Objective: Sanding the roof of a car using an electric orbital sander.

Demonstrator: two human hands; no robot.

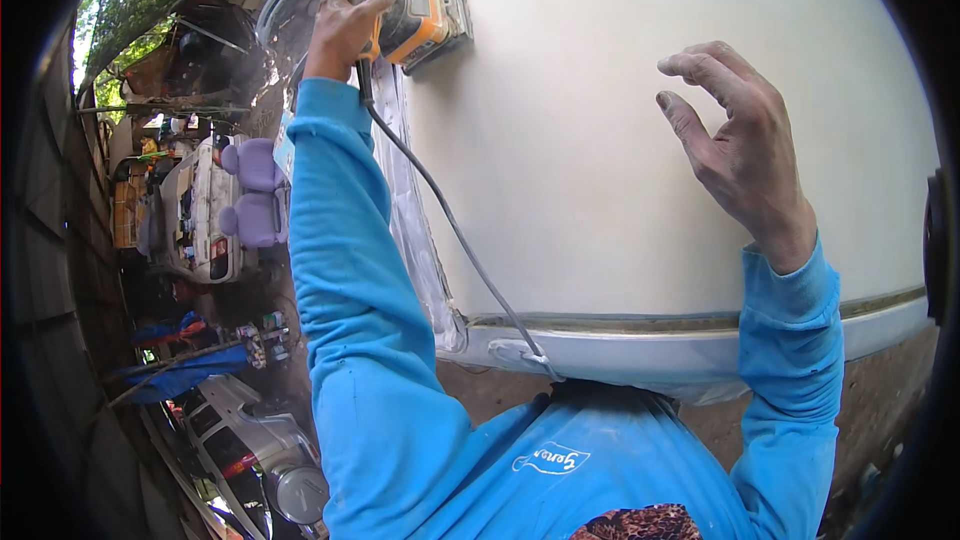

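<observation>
Our left hand (345,25) wraps round the orange-and-black sander (425,25), fingers curled over its rounded end. We judge the tool rigid and fairly heavy, perhaps slippery with dust; we take hold of the body, clear of the base plate (458,22). Its cord (450,215) runs back toward us. We find the sander at the pale panel's (580,180) left edge. Our right hand (735,130) holds nothing, fingers loosely bent, thumb apart, over the panel.
</observation>
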